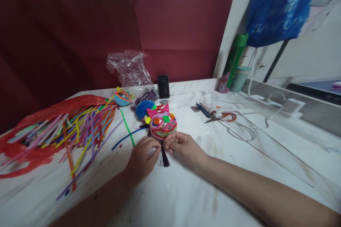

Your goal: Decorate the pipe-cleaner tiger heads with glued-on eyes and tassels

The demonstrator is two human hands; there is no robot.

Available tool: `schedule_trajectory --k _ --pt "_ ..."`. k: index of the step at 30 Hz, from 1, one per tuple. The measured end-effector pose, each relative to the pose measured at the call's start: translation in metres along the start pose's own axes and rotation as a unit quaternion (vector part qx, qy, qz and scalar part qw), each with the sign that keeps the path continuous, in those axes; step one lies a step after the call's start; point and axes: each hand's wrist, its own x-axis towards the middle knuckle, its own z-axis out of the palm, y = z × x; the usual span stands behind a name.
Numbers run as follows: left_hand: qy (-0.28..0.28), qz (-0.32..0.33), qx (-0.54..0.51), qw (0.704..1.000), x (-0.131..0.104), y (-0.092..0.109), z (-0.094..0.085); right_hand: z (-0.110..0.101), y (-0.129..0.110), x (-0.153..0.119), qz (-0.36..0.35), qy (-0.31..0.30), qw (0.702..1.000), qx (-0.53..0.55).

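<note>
A round animal-face craft (163, 126) has pink pointed ears, orange and green round pieces for features, and fuzzy pink and red edging. From its bottom hangs a dark tassel (164, 156). My left hand (144, 156) is closed in a pinch at the craft's lower left edge, by the top of the tassel. On the other side, my right hand (183, 148) pinches the lower right edge. Exactly what lies between the fingertips is hidden. A blue fuzzy round piece (144, 109) sits just behind the craft. Left of my left hand lie a blue pipe cleaner (130, 137) and a green pipe cleaner (128, 127).
Many coloured pipe cleaners (77, 129) spill from a red plastic bag (39, 161). Behind are a blue-and-orange round craft (123, 98), clear plastic wrap (130, 69) and a phone (163, 86). A glue gun (210, 109) with its cable lies right, near a green spray can (233, 63) and a cup (240, 79).
</note>
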Motion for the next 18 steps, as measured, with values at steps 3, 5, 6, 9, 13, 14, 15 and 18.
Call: schedule_trajectory --k 3,5,6,9,13,14,15,18 --pt "-0.010 0.022 -0.013 1.000 -0.001 0.000 0.001 0.001 -0.006 -0.001 -0.041 0.020 0.998 -0.038" --pt "-0.016 0.034 -0.019 0.999 -0.002 0.000 0.001 0.001 -0.010 -0.001 -0.053 0.025 0.997 -0.053" --pt "-0.017 0.038 -0.021 0.999 -0.002 0.000 0.001 0.001 -0.012 -0.002 -0.055 0.026 0.997 -0.056" --pt "-0.016 0.048 -0.027 0.998 -0.001 0.002 0.001 0.001 -0.013 -0.003 -0.063 0.015 0.997 -0.049" --pt "-0.020 0.046 -0.028 0.998 0.000 0.002 0.000 0.001 -0.011 -0.003 -0.080 -0.028 0.996 -0.030" --pt "-0.021 0.045 -0.026 0.998 0.000 0.002 0.000 0.001 -0.011 -0.003 -0.080 -0.034 0.996 -0.032" --pt "-0.023 0.043 -0.024 0.999 -0.001 0.001 0.000 0.001 -0.011 -0.003 -0.080 -0.036 0.995 -0.037" --pt "-0.025 0.044 -0.023 0.998 -0.002 -0.002 0.000 -0.001 -0.014 -0.001 -0.083 -0.024 0.995 -0.056"
